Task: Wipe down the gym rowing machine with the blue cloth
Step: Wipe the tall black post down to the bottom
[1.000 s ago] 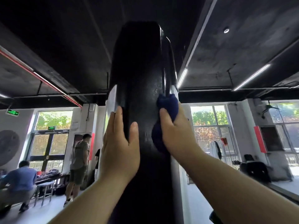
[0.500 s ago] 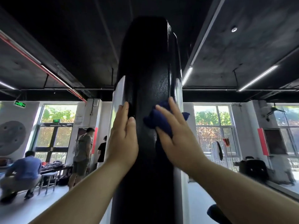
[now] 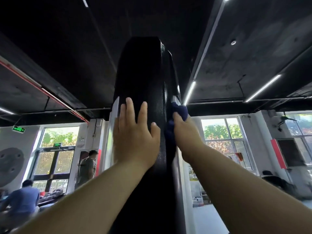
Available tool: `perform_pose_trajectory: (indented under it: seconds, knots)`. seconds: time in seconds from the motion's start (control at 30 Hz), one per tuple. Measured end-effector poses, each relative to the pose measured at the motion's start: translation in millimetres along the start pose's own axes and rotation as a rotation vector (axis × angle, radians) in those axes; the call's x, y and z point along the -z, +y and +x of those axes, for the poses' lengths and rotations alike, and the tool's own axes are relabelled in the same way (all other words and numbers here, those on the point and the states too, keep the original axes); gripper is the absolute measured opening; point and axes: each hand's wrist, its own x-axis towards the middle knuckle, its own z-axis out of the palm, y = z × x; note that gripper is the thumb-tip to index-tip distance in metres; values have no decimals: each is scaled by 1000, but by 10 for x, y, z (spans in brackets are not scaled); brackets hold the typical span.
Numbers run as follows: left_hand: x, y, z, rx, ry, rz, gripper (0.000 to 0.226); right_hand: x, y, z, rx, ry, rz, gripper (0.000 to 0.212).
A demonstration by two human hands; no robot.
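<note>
Gym hall under a dark ceiling (image 3: 67, 48): two hands on one upright black rowing machine (image 3: 143, 73).
Head view: left hand (image 3: 136, 142), at centre, lies flat on the machine's front, fingers straight and spread, holding nothing. Right hand (image 3: 185, 137), toward 3 o'clock, grips the single blue cloth (image 3: 181, 111), pressing it on the machine's right edge. At 8 o'clock: one standing person (image 3: 87, 168), one seated person (image 3: 25, 198).
</note>
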Motion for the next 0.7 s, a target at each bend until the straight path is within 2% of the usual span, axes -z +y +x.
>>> perform_pose_trajectory:
  seconds: [0.1, 0.17, 0.2, 0.27, 0.3, 0.4, 0.43, 0.47, 0.5, 0.53, 0.57, 0.63, 0.7]
  knots:
    - [-62, -6, -27, -239, 58, 126, 58, -10, 108, 12, -6, 29, -62, 33]
    - [-83, -4, -73, -397, 6, 145, 54, -13, 324, -286, -79, 72, 60, 23]
    - [-88, -2, -72, -436, -11, 159, 54, -13, 386, -459, -175, 76, 140, 18]
    - [-92, 9, -61, -453, -27, 172, 54, 7, 476, -675, -321, 98, 350, 17]
    - [-91, 6, -57, -451, -28, 176, 54, -3, 490, -569, -355, 106, 377, 19]
    - [-97, -6, -51, -444, -24, 162, 53, -40, 174, 56, -298, 122, 296, 20]
    - [-101, -6, -55, -446, -19, 161, 53, -48, 85, 261, -255, 86, 232, 40]
    - [-104, 0, -59, -453, -11, 155, 52, -76, -33, 490, -275, 130, 190, 60]
    - [-109, 1, -54, -459, 3, 139, 51, -85, -152, 669, -264, 134, 141, 69]
    - [-113, -2, -47, -462, 20, 124, 50, -137, -241, 802, -267, 178, 105, 61]
    - [-120, -9, -40, -461, 34, 110, 50, -152, -260, 851, -157, 201, 19, 55]
    - [-123, -17, -46, -451, 59, 78, 50, -116, -186, 606, -46, 176, 90, 54]
    - [-118, -29, -54, -430, 82, 37, 51, -101, -26, 222, -70, 207, 76, 42]
